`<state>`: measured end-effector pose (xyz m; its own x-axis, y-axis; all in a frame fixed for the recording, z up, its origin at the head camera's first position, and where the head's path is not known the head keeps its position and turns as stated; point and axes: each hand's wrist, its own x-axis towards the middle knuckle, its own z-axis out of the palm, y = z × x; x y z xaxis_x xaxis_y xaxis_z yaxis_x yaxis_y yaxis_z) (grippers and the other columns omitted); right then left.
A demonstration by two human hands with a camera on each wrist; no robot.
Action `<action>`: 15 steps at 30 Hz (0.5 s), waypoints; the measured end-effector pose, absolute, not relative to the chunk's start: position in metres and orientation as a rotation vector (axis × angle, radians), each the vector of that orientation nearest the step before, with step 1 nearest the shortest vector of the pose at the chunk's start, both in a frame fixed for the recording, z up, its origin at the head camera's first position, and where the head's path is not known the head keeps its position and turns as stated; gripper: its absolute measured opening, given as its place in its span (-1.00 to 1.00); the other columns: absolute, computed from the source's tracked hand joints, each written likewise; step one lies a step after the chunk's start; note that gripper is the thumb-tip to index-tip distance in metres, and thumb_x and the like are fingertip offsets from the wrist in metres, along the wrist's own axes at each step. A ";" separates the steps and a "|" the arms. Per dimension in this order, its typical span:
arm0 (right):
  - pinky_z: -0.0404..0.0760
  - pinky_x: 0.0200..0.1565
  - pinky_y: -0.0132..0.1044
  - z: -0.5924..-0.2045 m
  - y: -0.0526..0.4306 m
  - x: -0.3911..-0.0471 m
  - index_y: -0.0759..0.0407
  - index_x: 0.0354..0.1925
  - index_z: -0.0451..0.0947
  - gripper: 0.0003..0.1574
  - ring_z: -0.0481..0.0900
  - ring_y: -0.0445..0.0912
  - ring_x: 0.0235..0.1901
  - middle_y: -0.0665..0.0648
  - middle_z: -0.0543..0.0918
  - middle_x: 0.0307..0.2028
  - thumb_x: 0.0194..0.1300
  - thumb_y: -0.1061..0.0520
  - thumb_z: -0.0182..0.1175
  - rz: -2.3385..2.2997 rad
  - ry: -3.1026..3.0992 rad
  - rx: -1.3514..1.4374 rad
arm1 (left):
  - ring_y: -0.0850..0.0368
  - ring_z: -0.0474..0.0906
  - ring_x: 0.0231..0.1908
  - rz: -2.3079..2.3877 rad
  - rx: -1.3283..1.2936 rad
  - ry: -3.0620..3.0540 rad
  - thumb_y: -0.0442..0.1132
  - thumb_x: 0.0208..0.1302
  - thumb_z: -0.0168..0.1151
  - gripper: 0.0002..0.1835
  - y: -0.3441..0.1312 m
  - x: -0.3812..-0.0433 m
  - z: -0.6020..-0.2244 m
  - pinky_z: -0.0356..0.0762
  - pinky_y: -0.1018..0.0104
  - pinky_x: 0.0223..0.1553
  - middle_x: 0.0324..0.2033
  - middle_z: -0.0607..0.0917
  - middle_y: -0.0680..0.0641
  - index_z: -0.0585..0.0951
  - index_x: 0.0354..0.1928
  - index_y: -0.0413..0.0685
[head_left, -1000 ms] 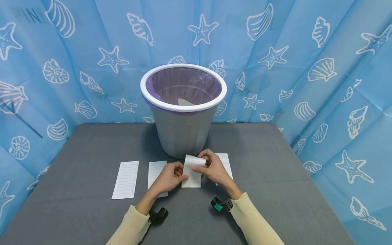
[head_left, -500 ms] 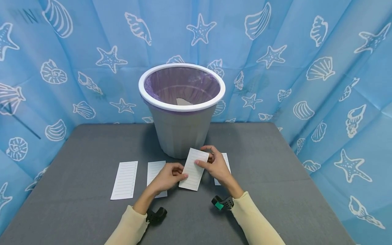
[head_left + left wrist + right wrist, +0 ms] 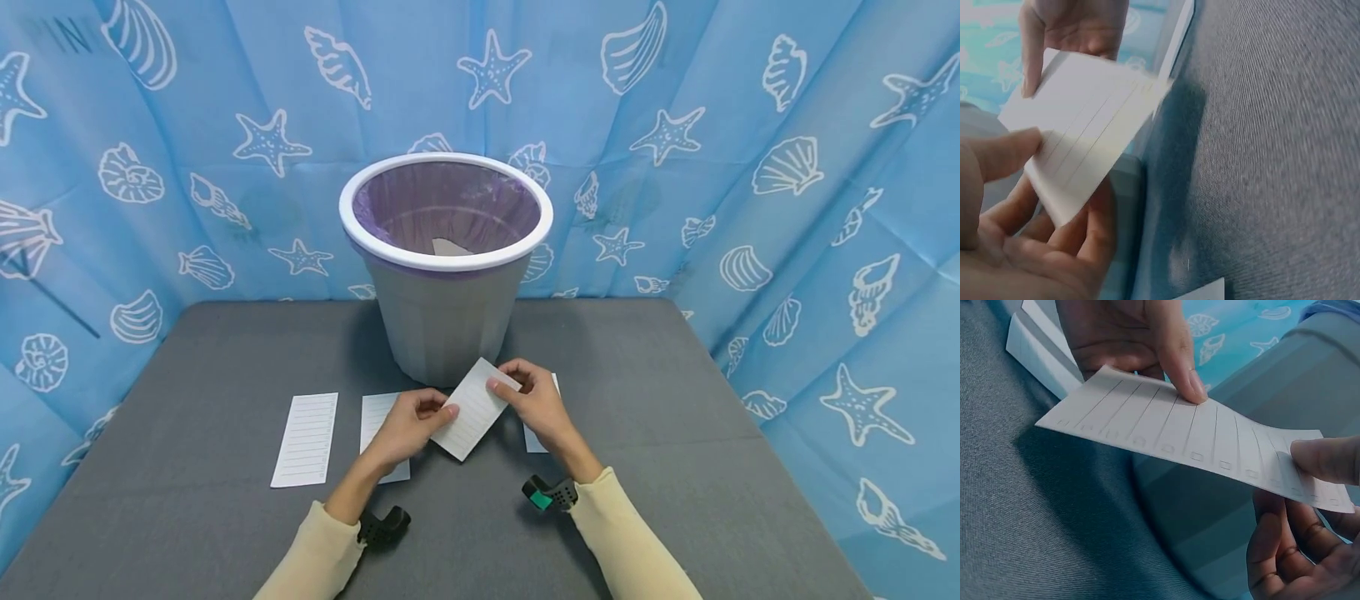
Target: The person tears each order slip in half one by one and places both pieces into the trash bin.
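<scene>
Both hands hold one white lined paper slip [image 3: 476, 410] tilted above the table in front of the bin. Small printed boxes run along one edge of the slip in the right wrist view. My left hand [image 3: 411, 423] pinches its left side between thumb and fingers. On the far right corner, the thumb of my right hand [image 3: 542, 407] lies on top with fingers curled beneath. The paper bends slightly between the two grips. Under the left hand lies a similar slip [image 3: 378, 414], partly covered, and another slip [image 3: 535, 441] is mostly hidden behind the right hand.
A grey bin [image 3: 450, 325] with a white rim and purple liner stands at the back of the grey table [image 3: 637, 400]. White paper [image 3: 448, 247] shows inside it. A lined slip [image 3: 305, 440] lies at left. A blue shell-print curtain [image 3: 675, 208] hangs behind.
The slip has turned clockwise from nearly upright to a diagonal slant, and its curled top has flattened. The right hand has shifted slightly right; the left hand keeps its hold.
</scene>
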<state>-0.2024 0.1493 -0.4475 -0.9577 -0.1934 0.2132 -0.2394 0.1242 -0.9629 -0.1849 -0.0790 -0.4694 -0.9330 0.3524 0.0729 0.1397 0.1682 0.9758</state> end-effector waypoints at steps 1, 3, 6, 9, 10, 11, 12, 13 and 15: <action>0.58 -0.30 -0.32 -0.447 0.150 -0.202 0.45 -0.15 0.58 -0.81 0.60 -0.14 -0.37 0.30 0.66 -0.26 0.38 0.29 0.29 2.022 -2.314 0.460 | 0.15 0.66 -0.33 1.888 0.473 2.276 -0.28 0.45 0.25 -0.77 -0.078 -0.184 -0.469 0.59 0.34 -0.30 -0.28 0.73 -0.18 0.67 -0.09 -0.38; 0.58 -0.28 -0.33 -0.446 0.150 -0.202 0.46 -0.15 0.56 -0.81 0.60 -0.14 -0.36 0.32 0.66 -0.27 0.38 0.29 0.28 2.042 -2.302 0.480 | 0.15 0.66 -0.36 1.916 0.454 2.324 -0.28 0.43 0.27 -0.78 -0.077 -0.183 -0.467 0.59 0.35 -0.34 -0.30 0.73 -0.17 0.68 -0.10 -0.36; 0.58 -0.26 -0.33 -0.445 0.151 -0.202 0.46 -0.13 0.56 -0.79 0.61 -0.13 -0.34 0.32 0.67 -0.26 0.37 0.29 0.29 2.043 -2.304 0.497 | 0.16 0.65 -0.40 1.907 0.481 2.425 -0.28 0.41 0.31 -0.81 -0.077 -0.181 -0.464 0.58 0.36 -0.38 -0.33 0.73 -0.14 0.71 -0.12 -0.32; 0.59 -0.26 -0.33 -0.444 0.153 -0.202 0.44 -0.07 0.57 -0.74 0.62 -0.11 -0.34 0.31 0.69 -0.23 0.33 0.30 0.33 2.045 -2.310 0.495 | 0.18 0.65 -0.40 1.854 0.539 2.521 -0.28 0.39 0.33 -0.84 -0.077 -0.179 -0.459 0.57 0.35 -0.39 -0.32 0.74 -0.11 0.73 -0.14 -0.27; 0.59 -0.26 -0.33 -0.443 0.154 -0.202 0.44 -0.05 0.57 -0.72 0.62 -0.11 -0.34 0.30 0.69 -0.22 0.32 0.30 0.34 2.043 -2.314 0.500 | 0.18 0.64 -0.40 1.830 0.556 2.548 -0.28 0.39 0.33 -0.85 -0.077 -0.179 -0.457 0.56 0.35 -0.39 -0.32 0.74 -0.10 0.73 -0.15 -0.25; 0.59 -0.27 -0.33 -0.442 0.155 -0.202 0.44 -0.03 0.57 -0.69 0.62 -0.11 -0.34 0.30 0.69 -0.21 0.30 0.31 0.35 2.042 -2.317 0.508 | 0.19 0.64 -0.39 1.804 0.573 2.571 -0.28 0.38 0.33 -0.86 -0.077 -0.178 -0.455 0.56 0.35 -0.38 -0.31 0.74 -0.09 0.74 -0.16 -0.23; 0.59 -0.28 -0.33 -0.441 0.156 -0.202 0.44 -0.01 0.57 -0.66 0.62 -0.11 -0.34 0.29 0.69 -0.21 0.29 0.32 0.36 2.034 -2.324 0.526 | 0.20 0.63 -0.39 1.772 0.589 2.597 -0.28 0.38 0.34 -0.87 -0.077 -0.178 -0.453 0.56 0.34 -0.38 -0.31 0.74 -0.08 0.74 -0.17 -0.21; 0.58 -0.29 -0.33 -0.440 0.156 -0.202 0.44 0.01 0.57 -0.65 0.62 -0.10 -0.35 0.29 0.69 -0.21 0.28 0.32 0.37 2.019 -2.334 0.546 | 0.21 0.63 -0.39 1.744 0.602 2.616 -0.27 0.38 0.34 -0.88 -0.077 -0.177 -0.451 0.55 0.34 -0.38 -0.31 0.74 -0.06 0.74 -0.17 -0.19; 0.58 -0.30 -0.32 -0.437 0.157 -0.202 0.44 0.02 0.58 -0.64 0.61 -0.10 -0.35 0.28 0.69 -0.21 0.27 0.32 0.37 1.974 -2.355 0.617 | 0.22 0.62 -0.39 1.685 0.633 2.654 -0.26 0.37 0.34 -0.89 -0.079 -0.176 -0.447 0.55 0.34 -0.38 -0.31 0.74 -0.03 0.75 -0.18 -0.16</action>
<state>-0.2021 0.1573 -0.4368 -0.9224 -0.2916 0.2533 -0.3003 0.1290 -0.9451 -0.1760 -0.0788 -0.4472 -0.9201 0.2920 0.2609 0.3603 0.3706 0.8560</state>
